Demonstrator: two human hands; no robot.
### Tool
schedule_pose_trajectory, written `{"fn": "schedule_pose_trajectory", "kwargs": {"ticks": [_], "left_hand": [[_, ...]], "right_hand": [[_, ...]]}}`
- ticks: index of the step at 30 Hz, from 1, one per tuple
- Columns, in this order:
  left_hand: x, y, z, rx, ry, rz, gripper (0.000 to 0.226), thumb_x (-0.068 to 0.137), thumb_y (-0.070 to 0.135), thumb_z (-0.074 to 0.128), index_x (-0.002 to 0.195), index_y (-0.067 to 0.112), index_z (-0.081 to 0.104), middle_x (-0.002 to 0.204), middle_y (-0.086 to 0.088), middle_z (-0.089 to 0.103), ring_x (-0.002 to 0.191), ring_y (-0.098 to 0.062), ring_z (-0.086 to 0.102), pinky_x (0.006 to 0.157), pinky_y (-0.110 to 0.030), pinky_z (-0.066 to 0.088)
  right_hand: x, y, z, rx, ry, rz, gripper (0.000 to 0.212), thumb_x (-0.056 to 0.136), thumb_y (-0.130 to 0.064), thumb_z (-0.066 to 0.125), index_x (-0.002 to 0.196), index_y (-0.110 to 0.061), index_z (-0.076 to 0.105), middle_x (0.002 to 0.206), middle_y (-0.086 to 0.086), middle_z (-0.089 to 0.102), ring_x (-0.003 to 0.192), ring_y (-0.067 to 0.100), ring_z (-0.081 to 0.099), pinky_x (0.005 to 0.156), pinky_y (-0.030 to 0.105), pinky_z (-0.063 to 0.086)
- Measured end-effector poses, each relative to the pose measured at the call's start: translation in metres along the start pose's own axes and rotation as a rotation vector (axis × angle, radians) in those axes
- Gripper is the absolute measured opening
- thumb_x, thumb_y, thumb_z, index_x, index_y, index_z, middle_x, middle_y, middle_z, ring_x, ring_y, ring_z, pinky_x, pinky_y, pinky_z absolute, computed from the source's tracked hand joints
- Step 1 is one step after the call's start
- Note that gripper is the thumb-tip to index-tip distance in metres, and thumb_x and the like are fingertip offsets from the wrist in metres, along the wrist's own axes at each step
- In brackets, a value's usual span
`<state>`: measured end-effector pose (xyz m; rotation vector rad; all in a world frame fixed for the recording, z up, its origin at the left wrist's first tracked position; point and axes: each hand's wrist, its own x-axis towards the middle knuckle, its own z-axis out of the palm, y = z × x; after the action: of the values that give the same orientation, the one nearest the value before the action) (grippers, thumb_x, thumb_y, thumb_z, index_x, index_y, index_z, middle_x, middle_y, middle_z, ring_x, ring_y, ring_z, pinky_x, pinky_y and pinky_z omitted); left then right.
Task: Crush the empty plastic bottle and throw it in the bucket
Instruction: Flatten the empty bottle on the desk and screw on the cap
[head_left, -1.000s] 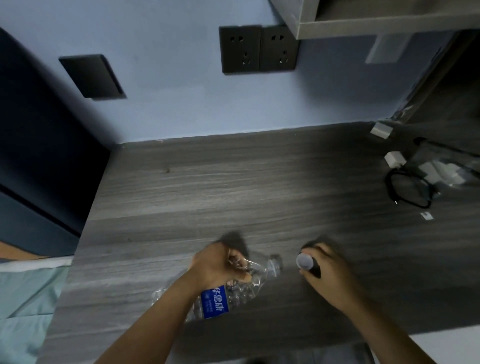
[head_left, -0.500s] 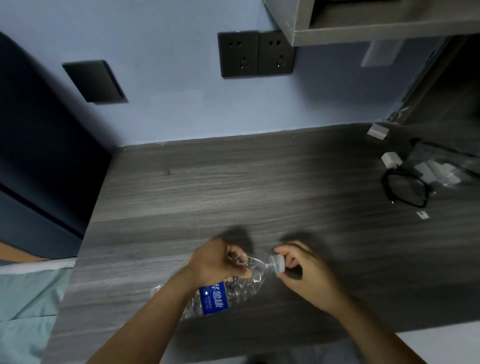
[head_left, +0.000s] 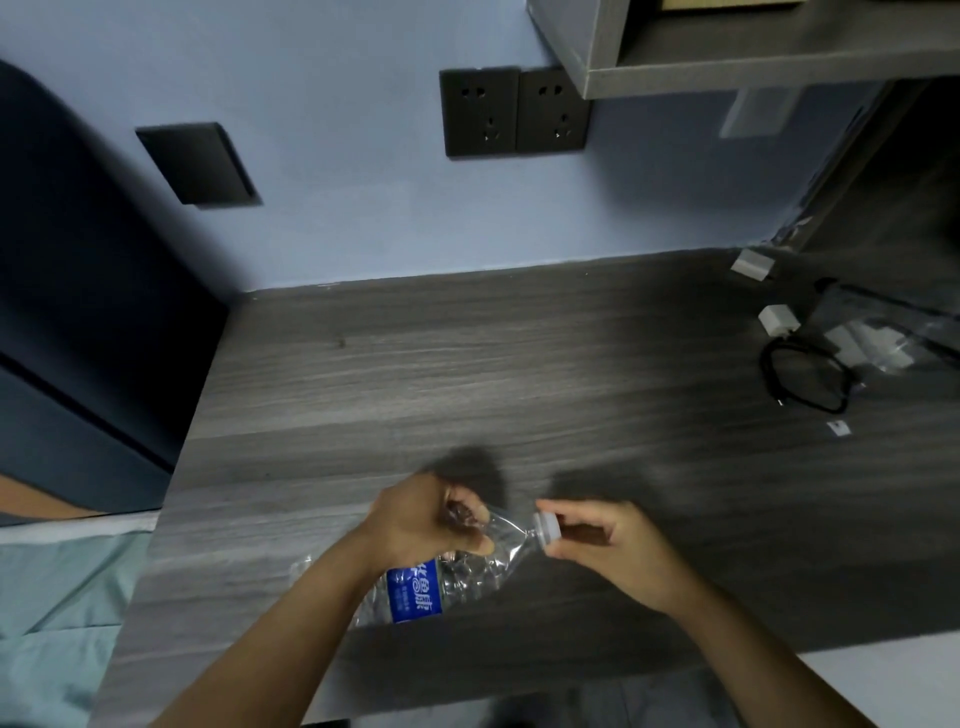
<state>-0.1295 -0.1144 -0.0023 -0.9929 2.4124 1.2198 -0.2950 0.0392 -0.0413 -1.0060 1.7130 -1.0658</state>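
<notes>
Bottle (head_left: 441, 582) lies on desk (head_left: 519, 374) near front edge, neck to the right. Left hand (head_left: 421, 525) on its shoulder, right hand (head_left: 613, 551) at cap (head_left: 546, 529). Coiled cable (head_left: 802, 382) and charger (head_left: 776, 319) far right. Wall sockets (head_left: 514, 111) behind, shelf (head_left: 753, 47) above right.

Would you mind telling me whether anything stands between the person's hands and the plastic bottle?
Nothing visible does. The left hand already grips the crumpled bottle around its upper body, and the right hand pinches the cap at its neck.
</notes>
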Motion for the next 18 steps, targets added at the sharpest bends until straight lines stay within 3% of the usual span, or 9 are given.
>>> {"fn": "schedule_pose_trajectory", "kwargs": {"ticks": [5, 9, 13, 16, 18], "left_hand": [[-0.004, -0.003, -0.001, 0.057, 0.052, 0.023, 0.028, 0.064, 0.041, 0.076, 0.09, 0.031, 0.069, 0.087, 0.019, 0.068, 0.084, 0.001, 0.062, 0.088, -0.028, 0.047], [-0.008, -0.005, 0.001, 0.127, 0.092, 0.017, 0.031, 0.064, 0.046, 0.074, 0.092, 0.034, 0.068, 0.097, 0.015, 0.072, 0.088, -0.002, 0.062, 0.088, -0.029, 0.048], [-0.012, -0.009, 0.003, 0.111, 0.103, 0.012, 0.033, 0.064, 0.047, 0.074, 0.093, 0.034, 0.068, 0.099, 0.015, 0.072, 0.09, -0.002, 0.062, 0.089, -0.028, 0.048], [-0.014, -0.011, 0.001, 0.082, 0.067, 0.002, 0.03, 0.063, 0.046, 0.075, 0.09, 0.034, 0.069, 0.093, 0.015, 0.073, 0.087, -0.002, 0.063, 0.09, -0.032, 0.049], [-0.016, -0.011, -0.002, 0.042, 0.024, 0.0, 0.028, 0.063, 0.043, 0.076, 0.088, 0.033, 0.069, 0.088, 0.016, 0.071, 0.085, -0.001, 0.064, 0.091, -0.035, 0.05]], "right_hand": [[0.0, -0.002, 0.004, 0.07, 0.007, 0.027, 0.046, 0.07, 0.001, 0.075, 0.087, -0.041, 0.067, 0.078, -0.019, 0.075, 0.083, -0.005, 0.067, 0.075, 0.005, 0.051], [0.0, -0.001, 0.008, 0.064, -0.04, 0.031, 0.041, 0.075, -0.001, 0.07, 0.103, -0.03, 0.064, 0.08, -0.017, 0.072, 0.08, -0.005, 0.067, 0.074, 0.005, 0.051], [-0.003, -0.003, 0.013, 0.102, -0.065, 0.037, 0.041, 0.08, 0.007, 0.062, 0.115, -0.014, 0.056, 0.059, -0.007, 0.07, 0.058, 0.0, 0.065, 0.062, 0.012, 0.055], [-0.007, -0.006, 0.015, 0.071, -0.055, -0.027, 0.037, 0.077, 0.009, 0.064, 0.114, 0.001, 0.06, 0.07, -0.005, 0.065, 0.06, -0.003, 0.064, 0.063, 0.009, 0.052], [-0.01, -0.01, 0.017, 0.047, -0.047, -0.071, 0.037, 0.073, 0.008, 0.069, 0.108, -0.002, 0.066, 0.08, -0.008, 0.061, 0.072, -0.008, 0.062, 0.07, 0.005, 0.048]]}}
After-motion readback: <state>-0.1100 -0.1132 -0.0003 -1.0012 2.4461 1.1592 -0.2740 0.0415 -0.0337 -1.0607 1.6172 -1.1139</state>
